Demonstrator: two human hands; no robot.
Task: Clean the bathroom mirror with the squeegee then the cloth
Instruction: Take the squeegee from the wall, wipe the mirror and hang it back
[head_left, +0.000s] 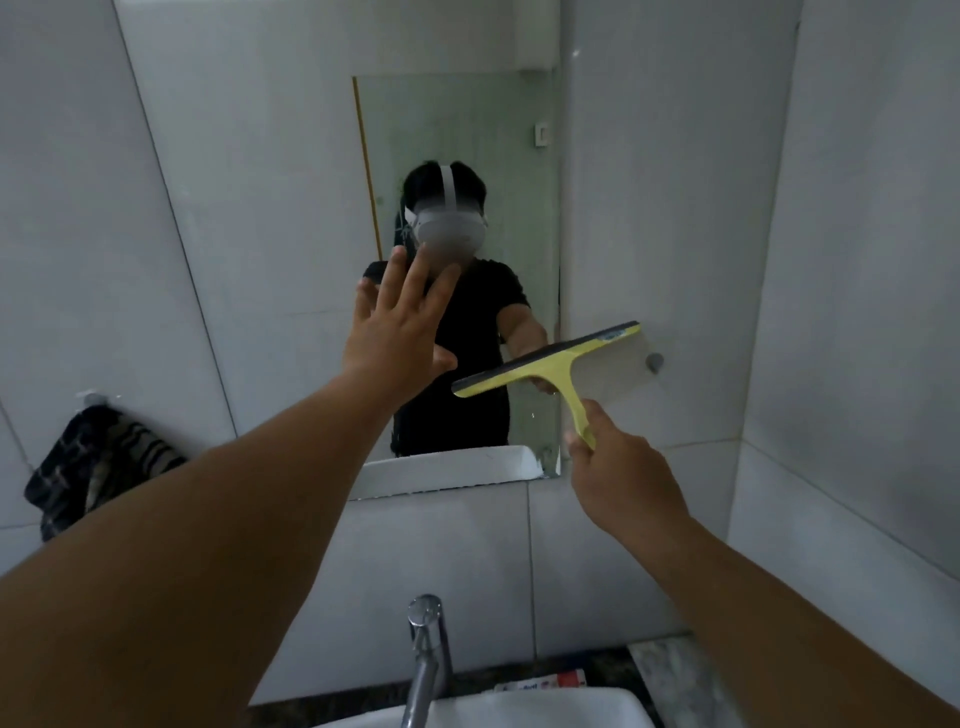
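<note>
Right fingers (597, 423) pinching squeegee (550, 364) handle, left fingers (410, 280) splayed

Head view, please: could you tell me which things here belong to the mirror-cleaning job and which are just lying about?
Part of the job:
mirror
squeegee, held in right hand
left hand, open, raised at the glass
dark cloth, hanging on wall hook, possibly the wiping cloth

Just lying about:
tap
sink
</note>
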